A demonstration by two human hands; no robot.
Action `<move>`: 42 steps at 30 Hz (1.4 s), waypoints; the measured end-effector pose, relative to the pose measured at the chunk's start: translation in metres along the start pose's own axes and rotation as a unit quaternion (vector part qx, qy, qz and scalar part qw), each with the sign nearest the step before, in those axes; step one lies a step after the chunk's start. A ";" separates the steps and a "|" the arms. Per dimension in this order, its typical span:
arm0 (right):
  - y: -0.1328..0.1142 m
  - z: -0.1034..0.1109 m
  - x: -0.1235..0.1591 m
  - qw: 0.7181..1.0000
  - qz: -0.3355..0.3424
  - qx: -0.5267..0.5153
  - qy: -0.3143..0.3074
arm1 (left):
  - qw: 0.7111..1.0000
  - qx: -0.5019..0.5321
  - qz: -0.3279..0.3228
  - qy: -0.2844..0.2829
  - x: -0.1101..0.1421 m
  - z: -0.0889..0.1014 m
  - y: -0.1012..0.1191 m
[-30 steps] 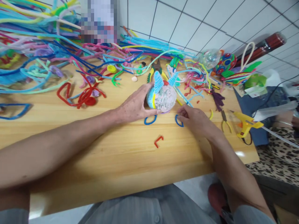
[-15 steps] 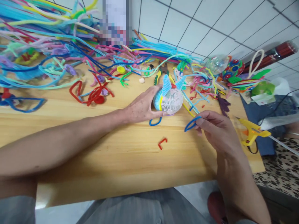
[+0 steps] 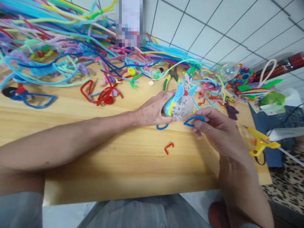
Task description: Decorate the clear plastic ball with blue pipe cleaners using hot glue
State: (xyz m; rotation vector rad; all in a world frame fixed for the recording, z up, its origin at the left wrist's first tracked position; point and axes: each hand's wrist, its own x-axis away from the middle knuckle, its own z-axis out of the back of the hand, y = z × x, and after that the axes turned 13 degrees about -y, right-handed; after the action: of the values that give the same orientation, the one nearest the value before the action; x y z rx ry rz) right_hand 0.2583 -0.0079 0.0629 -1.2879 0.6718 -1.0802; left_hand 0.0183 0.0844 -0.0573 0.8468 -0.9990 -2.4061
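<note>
My left hand [image 3: 156, 109] is wrapped round a clear ball [image 3: 182, 106] decorated with light blue pipe cleaner, a yellow band and two blue ear-like pieces. Between the thumb and fingers of my right hand [image 3: 211, 125] is a blue pipe cleaner loop [image 3: 194, 119], pinched just right of the ball. A second blue loop [image 3: 162, 126] lies on the table under my left thumb, partly covered. Nearer to me is a short bent red pipe cleaner piece [image 3: 169, 148].
Many coloured pipe cleaners [image 3: 71, 50] are heaped along the back and left of the wooden table [image 3: 114, 164]. Green-handled pliers [image 3: 167, 81] lie behind the ball. A yellow glue gun [image 3: 260, 142] rests at the right edge. A red tangle [image 3: 104, 95] sits left of centre.
My right hand has brought the blue loop leftward, closer to the ball, and the loop now lies flatter. My left hand still holds the ball. The whole view has shifted slightly.
</note>
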 end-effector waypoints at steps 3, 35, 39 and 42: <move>-0.002 -0.001 -0.003 1.000 0.012 0.018 -0.018 | 1.000 -0.004 0.001 -0.003 0.000 0.001 0.001; 0.026 -0.015 -0.009 0.916 0.168 0.315 0.186 | 1.000 -0.002 0.008 0.003 -0.001 -0.001 0.000; 0.026 -0.015 -0.012 0.913 0.153 0.339 0.169 | 1.000 0.005 0.015 0.006 -0.003 -0.001 0.001; 0.029 -0.014 -0.013 0.910 0.156 0.343 0.171 | 1.000 0.007 0.022 0.007 -0.003 -0.001 0.003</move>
State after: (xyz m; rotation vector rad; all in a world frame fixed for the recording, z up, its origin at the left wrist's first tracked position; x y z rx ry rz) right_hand 0.2483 -0.0039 0.0301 -0.3721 0.6442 -1.1389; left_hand 0.0214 0.0836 -0.0549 0.8357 -1.0192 -2.3571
